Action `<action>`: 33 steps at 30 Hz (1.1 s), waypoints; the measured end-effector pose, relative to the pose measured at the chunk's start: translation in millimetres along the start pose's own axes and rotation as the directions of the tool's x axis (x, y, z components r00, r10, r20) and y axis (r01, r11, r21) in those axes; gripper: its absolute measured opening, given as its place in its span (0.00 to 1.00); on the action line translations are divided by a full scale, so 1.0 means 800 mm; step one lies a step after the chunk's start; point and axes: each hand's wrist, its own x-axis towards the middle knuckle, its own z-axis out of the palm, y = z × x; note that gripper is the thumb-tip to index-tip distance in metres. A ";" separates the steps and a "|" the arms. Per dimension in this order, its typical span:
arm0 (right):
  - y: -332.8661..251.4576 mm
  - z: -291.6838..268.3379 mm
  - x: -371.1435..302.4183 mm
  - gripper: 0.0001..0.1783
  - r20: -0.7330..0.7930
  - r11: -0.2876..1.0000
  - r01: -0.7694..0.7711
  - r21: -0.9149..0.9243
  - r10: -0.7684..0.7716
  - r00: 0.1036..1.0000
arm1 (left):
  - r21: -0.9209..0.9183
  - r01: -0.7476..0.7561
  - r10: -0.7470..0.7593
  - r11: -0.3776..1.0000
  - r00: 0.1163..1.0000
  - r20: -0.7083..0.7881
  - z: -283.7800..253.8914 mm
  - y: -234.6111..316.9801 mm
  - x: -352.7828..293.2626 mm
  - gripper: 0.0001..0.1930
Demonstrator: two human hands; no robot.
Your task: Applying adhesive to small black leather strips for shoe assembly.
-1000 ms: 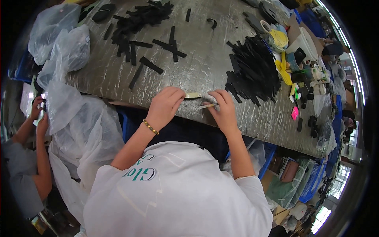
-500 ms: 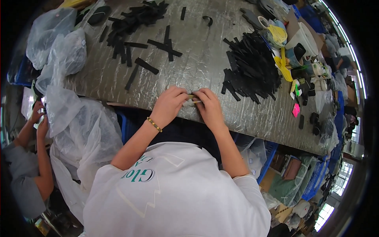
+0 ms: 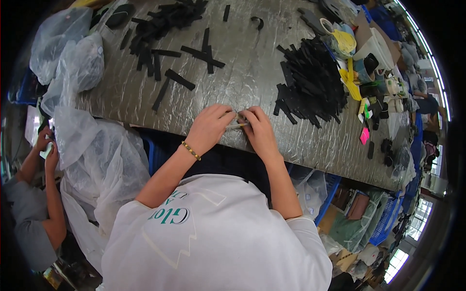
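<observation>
At the front edge of the table, my left hand (image 3: 211, 124) and my right hand (image 3: 260, 127) face each other with fingers bent inward. Between their fingertips is a small, pale, yellowish piece (image 3: 236, 125), too small to name; the fingers cover part of it. A beaded bracelet (image 3: 191, 151) circles my left wrist. Beyond my right hand lies a big heap of black strips (image 3: 313, 82). A second pile of black strips (image 3: 162, 26) is at the far left, with several loose strips (image 3: 180, 80) nearer my left hand.
A curled black strip (image 3: 257, 22) lies at the back of the table (image 3: 242, 63). On the right stand a white tub (image 3: 376, 48), a yellow tool (image 3: 350, 80) and a pink tag (image 3: 364, 136). Clear plastic bags (image 3: 99, 155) hang at the left, beside a co-worker's arms (image 3: 52, 189).
My fingertips have shifted slightly around the small piece, and more of it shows between them. Both hands stay at about the same place; the strips lie as before.
</observation>
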 end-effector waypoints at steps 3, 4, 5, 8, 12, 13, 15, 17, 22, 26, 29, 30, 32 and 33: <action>0.000 0.000 -0.003 0.15 0.004 1.000 0.008 0.014 -0.008 1.000 | -0.002 -0.017 0.017 1.000 1.000 0.004 0.001 -0.002 0.000 0.17; 0.000 0.000 -0.002 0.14 -0.004 1.000 0.015 0.013 -0.015 1.000 | -0.005 -0.023 0.023 1.000 1.000 0.007 0.000 -0.001 -0.001 0.16; -0.001 0.000 -0.003 0.14 -0.004 1.000 0.014 0.014 -0.014 1.000 | -0.008 -0.029 0.030 1.000 1.000 0.010 0.000 -0.001 -0.002 0.15; -0.006 0.000 -0.013 0.13 -0.032 0.994 -0.083 0.073 0.086 0.996 | 0.001 -0.036 0.036 0.999 0.999 -0.005 -0.002 0.005 -0.004 0.13; -0.014 0.004 -0.024 0.11 -0.111 0.964 -0.261 0.055 0.266 0.958 | 0.007 -0.016 0.016 1.000 1.000 -0.001 0.000 0.007 -0.006 0.12; -0.015 0.006 -0.026 0.11 -0.136 0.966 -0.259 0.027 0.260 0.956 | 0.011 -0.019 0.019 1.000 1.000 -0.009 0.001 0.006 -0.007 0.12; -0.016 0.010 -0.029 0.10 -0.146 0.961 -0.274 0.039 0.277 0.950 | 0.013 -0.021 0.021 1.000 1.000 -0.016 0.003 0.006 -0.009 0.12; -0.016 0.014 -0.029 0.09 -0.158 0.956 -0.289 0.052 0.294 0.943 | 0.013 -0.030 0.030 0.999 0.999 -0.024 0.005 0.005 -0.008 0.11; -0.015 0.018 -0.029 0.07 -0.203 0.953 -0.289 0.096 0.303 0.931 | 0.008 -0.033 0.033 0.999 0.999 -0.025 0.006 0.006 -0.007 0.10; -0.016 0.016 -0.028 0.07 -0.188 0.947 -0.306 0.101 0.320 0.929 | 0.007 -0.031 0.031 0.999 0.999 -0.030 0.007 0.009 -0.005 0.09; -0.015 0.014 -0.028 0.07 -0.181 0.943 -0.315 0.106 0.330 0.927 | -0.003 -0.037 0.037 0.999 0.999 -0.036 0.007 0.010 -0.003 0.09; -0.014 0.012 -0.028 0.05 -0.163 0.946 -0.298 0.127 0.316 0.935 | -0.003 -0.037 0.037 0.999 0.999 -0.037 0.007 0.011 -0.002 0.09; -0.016 0.002 -0.022 0.04 -0.143 0.949 -0.279 0.149 0.300 0.943 | -0.003 -0.048 0.048 0.999 0.998 -0.037 0.007 0.010 -0.002 0.10; -0.018 -0.006 -0.018 0.03 -0.218 0.953 -0.250 0.170 0.284 0.934 | -0.003 -0.047 0.047 0.999 0.998 -0.038 0.006 0.010 -0.002 0.10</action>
